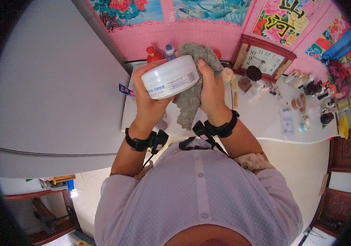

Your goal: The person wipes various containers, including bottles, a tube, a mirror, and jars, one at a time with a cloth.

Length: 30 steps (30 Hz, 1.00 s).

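A round white plastic tub [171,78] is held up above the table, tilted so that its printed side wall faces me. My left hand [151,97] grips it from the left, fingers along the far rim and thumb beneath. At its right end, my right hand [211,89] holds a grey cloth [191,101] against the tub. Part of the cloth is bunched over the fingers behind the tub, and a loose end hangs down between my hands. The right fingers are mostly hidden by the cloth. Both wrists wear black straps with small devices.
The white table [261,123] carries a wooden clock [263,60] and many cosmetic bottles and jars on the right. Behind the tub stand a red pump bottle [153,54] and a blue-capped bottle [169,52]. A large grey cabinet-like surface [58,86] borders the left side.
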### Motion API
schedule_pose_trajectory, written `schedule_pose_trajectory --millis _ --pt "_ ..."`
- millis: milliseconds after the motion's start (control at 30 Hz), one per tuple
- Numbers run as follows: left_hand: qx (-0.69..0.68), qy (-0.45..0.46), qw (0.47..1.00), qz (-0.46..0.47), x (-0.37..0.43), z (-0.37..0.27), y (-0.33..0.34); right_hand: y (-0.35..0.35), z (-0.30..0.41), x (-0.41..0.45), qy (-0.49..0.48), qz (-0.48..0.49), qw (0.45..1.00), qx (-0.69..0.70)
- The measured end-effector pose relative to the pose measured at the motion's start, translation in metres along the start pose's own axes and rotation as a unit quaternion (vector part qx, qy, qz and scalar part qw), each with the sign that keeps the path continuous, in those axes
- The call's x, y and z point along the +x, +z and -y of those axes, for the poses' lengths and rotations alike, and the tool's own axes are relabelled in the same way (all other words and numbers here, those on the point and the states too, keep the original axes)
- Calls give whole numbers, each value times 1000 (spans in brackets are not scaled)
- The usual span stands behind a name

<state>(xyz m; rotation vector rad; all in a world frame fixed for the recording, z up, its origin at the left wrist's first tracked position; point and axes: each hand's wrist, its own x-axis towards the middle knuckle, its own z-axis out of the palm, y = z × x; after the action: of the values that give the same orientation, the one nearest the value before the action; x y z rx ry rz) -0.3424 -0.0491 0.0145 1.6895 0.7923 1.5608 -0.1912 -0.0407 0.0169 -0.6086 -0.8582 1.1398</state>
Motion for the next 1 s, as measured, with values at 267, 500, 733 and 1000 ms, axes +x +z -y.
schedule_pose_trajectory --millis 267,500,733,1000 --pt "241 58 969 10 2 2 -3 1 8 -9 -195 69 946 -250" --pt "375 121 919 24 5 -3 -1 19 27 -15 -430 132 723 -525" --pt "335 130 932 51 20 -35 -5 3 22 9 -70 -24 991 -109" --pt "-131 -71 987 56 12 -7 16 1 8 14 -42 -58 990 -119"
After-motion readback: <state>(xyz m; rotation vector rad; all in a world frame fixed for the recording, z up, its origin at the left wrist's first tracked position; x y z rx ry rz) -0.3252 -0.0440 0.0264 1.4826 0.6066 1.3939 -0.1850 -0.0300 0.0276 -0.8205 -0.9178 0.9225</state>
